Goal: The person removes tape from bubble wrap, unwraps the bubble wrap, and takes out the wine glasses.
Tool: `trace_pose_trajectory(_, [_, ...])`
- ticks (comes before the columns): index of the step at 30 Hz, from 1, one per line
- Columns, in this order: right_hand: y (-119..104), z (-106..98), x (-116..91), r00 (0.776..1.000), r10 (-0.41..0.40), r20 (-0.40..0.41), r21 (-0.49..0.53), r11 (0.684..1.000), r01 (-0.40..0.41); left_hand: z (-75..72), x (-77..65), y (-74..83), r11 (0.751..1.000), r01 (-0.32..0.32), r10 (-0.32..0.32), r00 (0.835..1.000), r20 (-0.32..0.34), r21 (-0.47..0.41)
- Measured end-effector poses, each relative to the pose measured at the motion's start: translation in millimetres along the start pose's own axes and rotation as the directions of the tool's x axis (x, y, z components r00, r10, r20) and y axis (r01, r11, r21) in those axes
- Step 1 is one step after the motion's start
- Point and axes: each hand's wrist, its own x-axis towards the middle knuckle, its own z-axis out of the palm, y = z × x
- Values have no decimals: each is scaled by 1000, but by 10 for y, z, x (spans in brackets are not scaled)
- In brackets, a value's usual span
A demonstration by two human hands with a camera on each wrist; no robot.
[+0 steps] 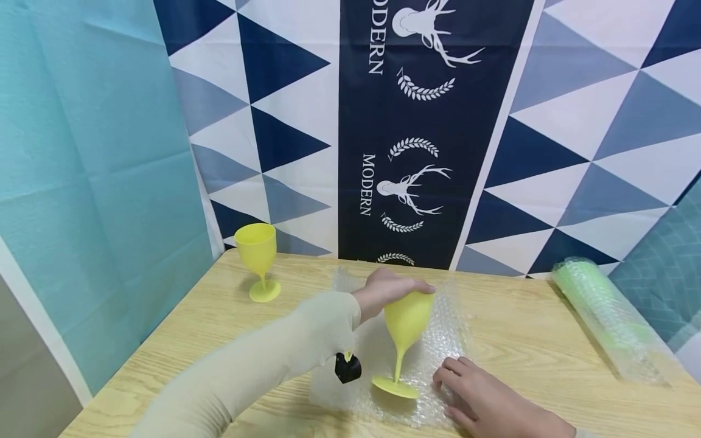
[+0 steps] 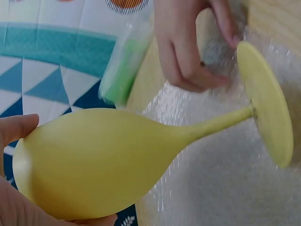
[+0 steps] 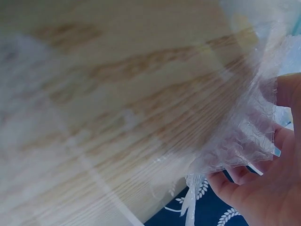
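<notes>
My left hand (image 1: 382,293) grips a yellow plastic goblet (image 1: 408,319) by the rim end of its bowl. The goblet stands upright with a tilt, its foot low over a sheet of bubble wrap (image 1: 446,331). In the left wrist view, thumb and fingers reach around the goblet's bowl (image 2: 99,160), and its stem and round foot are bare. At the sheet's near right part is my right hand (image 1: 487,398), fingers bent. The right wrist view shows the bubble wrap's edge (image 3: 249,141) raised between that hand's thumb and fingers.
A second yellow goblet (image 1: 256,248) stands upright at the table's back left. A clear bubble wrap roll with green inside (image 1: 602,316) lies along the right side. Patterned cloth (image 1: 296,121) hangs behind the wooden table (image 1: 515,328).
</notes>
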Motion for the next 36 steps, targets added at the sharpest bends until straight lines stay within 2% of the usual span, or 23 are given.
trace_pose_trajectory(5, [11,15,-7,999,-39,-27,-22,999,39,30,-170,2,998,-47,47,999,-1,46])
trace_pose_trajectory(9, [15,15,-9,999,-43,-26,-19,999,43,36,-299,-30,984,-152,152,988,3,93])
trace_pose_trajectory(13, [14,14,-14,998,-51,-34,-25,998,50,22,-427,-89,957,-266,265,964,29,112])
trace_pose_trajectory(16, [15,13,-20,996,-69,-52,-38,997,67,-10,-506,-133,944,-319,315,947,59,87])
trace_pose_trajectory(24, [21,4,-13,998,-57,-40,-27,998,56,-147,-599,-267,902,-416,406,908,107,114])
trace_pose_trajectory(29, [15,2,-5,999,-38,-14,-22,999,38,-238,-652,-337,871,-477,460,877,141,122])
trace_pose_trajectory(36, [12,10,-6,999,-29,-22,-25,999,29,-408,-700,-414,829,-547,530,835,148,118])
